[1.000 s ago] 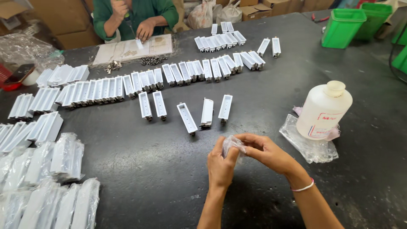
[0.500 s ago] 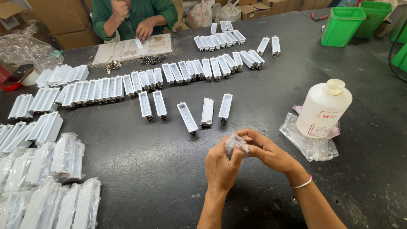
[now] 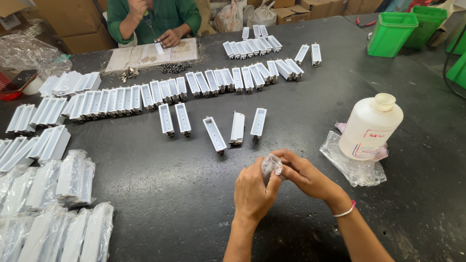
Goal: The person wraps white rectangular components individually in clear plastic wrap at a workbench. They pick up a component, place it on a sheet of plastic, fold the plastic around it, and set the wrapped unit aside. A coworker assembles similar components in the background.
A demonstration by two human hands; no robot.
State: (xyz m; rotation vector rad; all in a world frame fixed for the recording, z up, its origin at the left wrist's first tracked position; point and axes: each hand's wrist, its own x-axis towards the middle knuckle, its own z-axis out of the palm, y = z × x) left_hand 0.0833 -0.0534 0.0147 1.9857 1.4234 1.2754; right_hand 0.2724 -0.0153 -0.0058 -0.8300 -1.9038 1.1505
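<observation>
Left hand (image 3: 253, 190) and right hand (image 3: 303, 173) meet over the black tabletop (image 3: 194, 194), fingertips of both pinching a small crumpled clear plastic wrap (image 3: 271, 165) held between them just above the table. What sits inside the wrap cannot be told.

Risk: the film is thin and bunched, so a hard pull likely tears it or pops out whatever is inside onto the table.

Just beyond the hands lie five open white rectangular housings (image 3: 236, 128); a slipped wrap or jerked hand could knock the nearest out of line.

To the right, a white plastic bottle with its cap off (image 3: 371, 127) stands on a crinkled clear bag (image 3: 352, 164); an elbow swing could tip and spill it.

Bagged white housings (image 3: 53, 213) pile at the left. Further back are long rows of white housings (image 3: 160, 92), and another person in a green top (image 3: 155, 19) works at a pale board (image 3: 145, 54).
</observation>
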